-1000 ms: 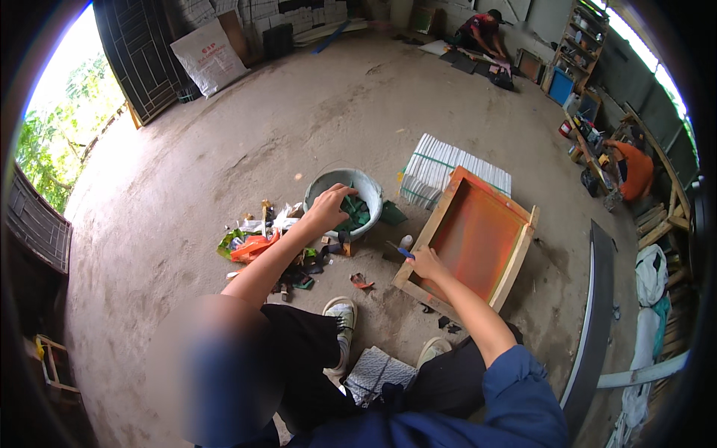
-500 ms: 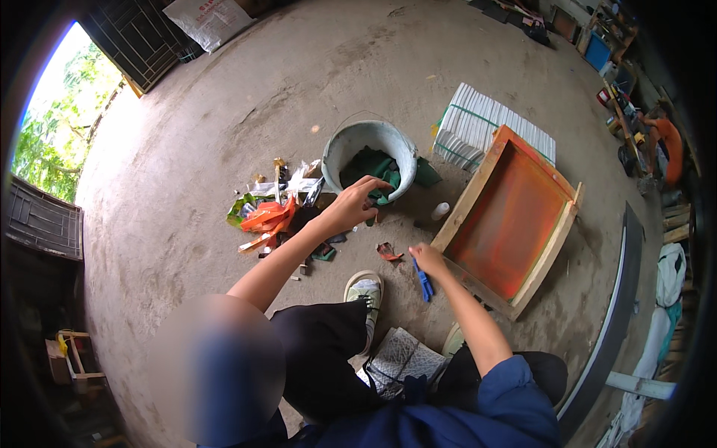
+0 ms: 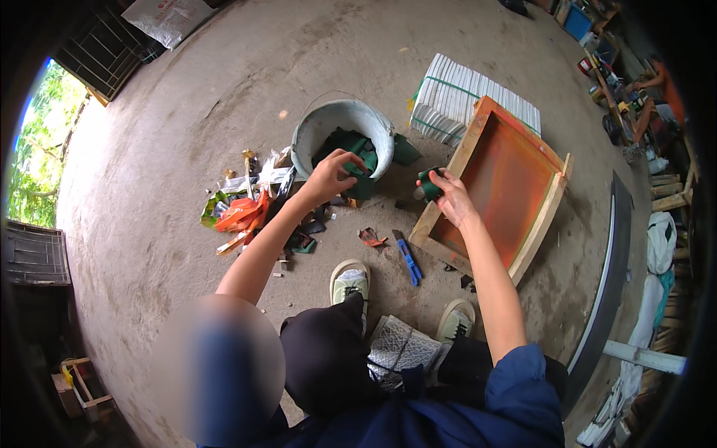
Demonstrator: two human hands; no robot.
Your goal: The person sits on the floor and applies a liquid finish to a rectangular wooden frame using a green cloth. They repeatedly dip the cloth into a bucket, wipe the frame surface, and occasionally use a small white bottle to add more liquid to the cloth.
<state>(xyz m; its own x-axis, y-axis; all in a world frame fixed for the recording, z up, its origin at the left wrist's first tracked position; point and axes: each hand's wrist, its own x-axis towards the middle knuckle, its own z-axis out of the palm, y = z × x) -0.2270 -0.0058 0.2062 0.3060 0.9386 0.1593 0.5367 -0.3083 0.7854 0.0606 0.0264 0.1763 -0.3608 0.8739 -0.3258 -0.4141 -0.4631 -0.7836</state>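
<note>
My left hand [image 3: 334,178] is at the near rim of the pale bucket [image 3: 303,140], its fingers curved and thumb apart, holding nothing I can see. Dark green material [image 3: 364,153] fills part of the bucket, and a piece droops over the near rim. To the right of the bucket, my right hand [image 3: 452,200] is closed on a dark green piece [image 3: 429,184], whose kind I cannot make out. Something small and pale shows just under that piece. A blue utility knife [image 3: 408,261] lies on the floor, beside a reddish-brown scrap [image 3: 371,237].
A wooden frame with an orange-stained screen [image 3: 505,194] leans against a strapped stack of white sheets [image 3: 470,95]. Left of the bucket lies a heap of colourful scraps [image 3: 246,211]. A wrapped bundle [image 3: 403,347] sits between my shoes. Another person [image 3: 657,93] is at the far right.
My right hand has left the utility knife on the floor, moved up, and now grips a dark green piece. My left hand stays by the bucket. The whole view has shifted slightly.
</note>
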